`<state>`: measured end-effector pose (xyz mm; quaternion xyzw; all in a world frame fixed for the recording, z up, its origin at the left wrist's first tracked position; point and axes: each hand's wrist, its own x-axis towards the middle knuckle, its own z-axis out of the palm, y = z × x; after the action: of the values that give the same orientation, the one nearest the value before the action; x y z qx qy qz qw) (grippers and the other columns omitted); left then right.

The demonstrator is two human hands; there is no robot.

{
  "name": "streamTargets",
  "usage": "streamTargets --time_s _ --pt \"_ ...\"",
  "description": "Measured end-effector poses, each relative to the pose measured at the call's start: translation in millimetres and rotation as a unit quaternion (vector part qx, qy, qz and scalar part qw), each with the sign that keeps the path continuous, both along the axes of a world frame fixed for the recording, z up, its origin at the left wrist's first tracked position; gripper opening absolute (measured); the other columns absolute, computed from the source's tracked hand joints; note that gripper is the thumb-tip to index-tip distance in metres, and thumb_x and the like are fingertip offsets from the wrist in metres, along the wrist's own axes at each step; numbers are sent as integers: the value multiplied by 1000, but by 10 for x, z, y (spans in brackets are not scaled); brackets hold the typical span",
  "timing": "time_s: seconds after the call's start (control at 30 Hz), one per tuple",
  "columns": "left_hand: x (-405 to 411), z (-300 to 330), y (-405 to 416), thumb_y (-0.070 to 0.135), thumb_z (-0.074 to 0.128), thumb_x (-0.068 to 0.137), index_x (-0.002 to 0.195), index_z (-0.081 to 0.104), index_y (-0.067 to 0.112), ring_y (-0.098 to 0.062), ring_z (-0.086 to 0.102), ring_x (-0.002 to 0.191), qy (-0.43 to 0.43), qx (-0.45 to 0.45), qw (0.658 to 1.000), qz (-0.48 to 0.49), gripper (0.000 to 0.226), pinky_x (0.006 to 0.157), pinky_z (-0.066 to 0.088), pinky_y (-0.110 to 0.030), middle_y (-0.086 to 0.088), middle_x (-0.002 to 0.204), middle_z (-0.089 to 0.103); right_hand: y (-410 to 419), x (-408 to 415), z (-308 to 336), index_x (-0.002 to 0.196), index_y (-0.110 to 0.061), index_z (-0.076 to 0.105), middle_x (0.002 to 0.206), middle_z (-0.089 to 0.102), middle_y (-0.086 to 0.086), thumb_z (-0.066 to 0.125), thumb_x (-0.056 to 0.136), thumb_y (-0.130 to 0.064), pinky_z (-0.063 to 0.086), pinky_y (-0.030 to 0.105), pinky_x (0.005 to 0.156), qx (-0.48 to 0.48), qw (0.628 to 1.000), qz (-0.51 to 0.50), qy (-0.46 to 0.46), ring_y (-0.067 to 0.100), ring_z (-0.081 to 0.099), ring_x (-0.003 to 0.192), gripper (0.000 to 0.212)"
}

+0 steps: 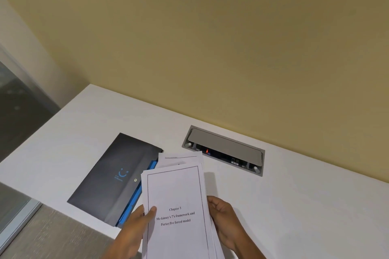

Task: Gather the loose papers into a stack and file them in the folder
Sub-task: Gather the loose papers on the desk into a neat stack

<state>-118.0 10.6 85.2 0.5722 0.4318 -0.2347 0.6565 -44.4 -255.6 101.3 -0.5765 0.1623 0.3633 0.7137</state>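
A stack of white printed papers (176, 193) is held above the white desk (294, 206), its top sheet titled "Chapter 3". My left hand (134, 231) grips the stack's left edge with the thumb on top. My right hand (223, 218) holds the right edge from beneath. One sheet sticks out unevenly at the far end of the stack. A dark grey folder (111, 176) with a blue logo, a snap button and a blue inner edge lies flat on the desk, just left of the papers.
A grey cable and socket box (225, 149) is set into the desk by the yellow wall. The desk's left edge drops to a grey floor and a glass panel (14, 212).
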Motion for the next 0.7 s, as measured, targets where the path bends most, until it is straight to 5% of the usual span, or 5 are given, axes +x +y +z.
streamTargets --time_s 0.17,0.37,0.47,0.6,0.7 --pt "-56 67 62 28 63 100 117 66 30 -29 74 105 -18 41 999 32 18 90 59 -49 -6 112 79 123 94 -9 121 -14 77 121 77 16 60 105 -21 59 42 93 7 998 51 19 32 74 106 24" --pt "-176 -21 157 12 65 98 111 75 23 -29 77 98 -57 102 988 100 19 95 58 -50 -2 103 83 283 442 -127 105 -18 80 102 80 14 61 103 -38 62 34 69 -158 973 163 -49 15 71 75 28" --pt "-223 -93 235 6 65 97 110 75 19 -31 77 94 -62 106 983 137 21 93 58 -51 1 95 83 363 735 -352 113 -21 76 108 77 0 69 95 -30 62 41 92 -312 907 211 -189 12 73 93 22" --pt "-386 -441 482 22 74 92 104 78 40 -28 77 100 -50 145 982 109 22 98 56 -54 5 99 83 472 1140 -598 152 -20 46 152 50 2 73 92 -42 41 39 118 -411 813 303 -281 22 46 142 70" --pt "-481 -647 638 28 75 91 97 76 54 -23 77 99 -54 166 979 102 26 99 55 -53 9 98 83 533 1398 -732 163 -17 20 170 22 5 75 85 -56 28 49 125 -474 733 364 -325 30 20 157 102"
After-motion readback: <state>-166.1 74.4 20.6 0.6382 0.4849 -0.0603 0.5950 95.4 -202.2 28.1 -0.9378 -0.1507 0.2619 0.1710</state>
